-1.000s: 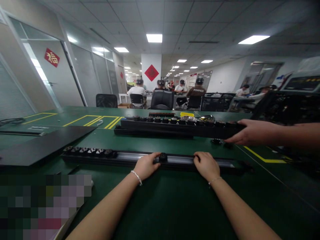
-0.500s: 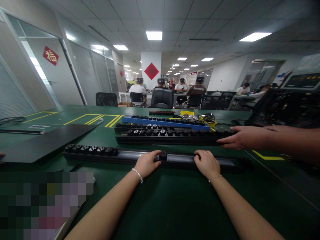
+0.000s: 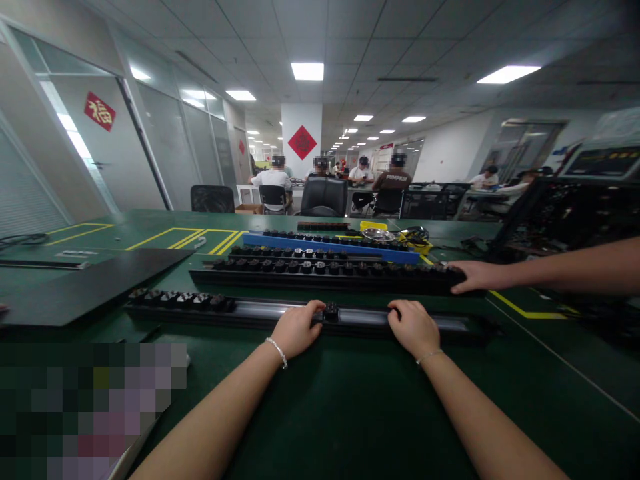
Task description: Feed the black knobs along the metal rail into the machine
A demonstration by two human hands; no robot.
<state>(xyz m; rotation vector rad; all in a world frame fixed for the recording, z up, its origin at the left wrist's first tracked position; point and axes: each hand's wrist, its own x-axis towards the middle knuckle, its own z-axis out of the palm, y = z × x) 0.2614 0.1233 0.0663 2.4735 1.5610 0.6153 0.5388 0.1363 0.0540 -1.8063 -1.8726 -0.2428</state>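
Observation:
A long black rail [image 3: 260, 312] lies across the green table [image 3: 350, 400] in front of me. Several small black parts [image 3: 180, 299] sit in a row at its left end. My left hand [image 3: 296, 328] rests on the rail's middle, fingers curled beside one lone black part [image 3: 330, 311]. My right hand [image 3: 414, 328] lies on the rail a little further right, fingers bent over its edge. Just behind, a second black rail [image 3: 320, 273] full of parts lies on the table, and a co-worker's hand [image 3: 477, 275] presses on its right end.
Two more filled rails, one black [image 3: 300, 253] and one blue [image 3: 330, 241], lie further back. A black panel [image 3: 85, 283] lies at the left. A dark rack [image 3: 570, 213] stands at the right. People sit at desks far behind. Yellow lines mark the table.
The co-worker's hand has set the filled rail down on the table and slid it left, close behind my rail. My own hands have stayed put.

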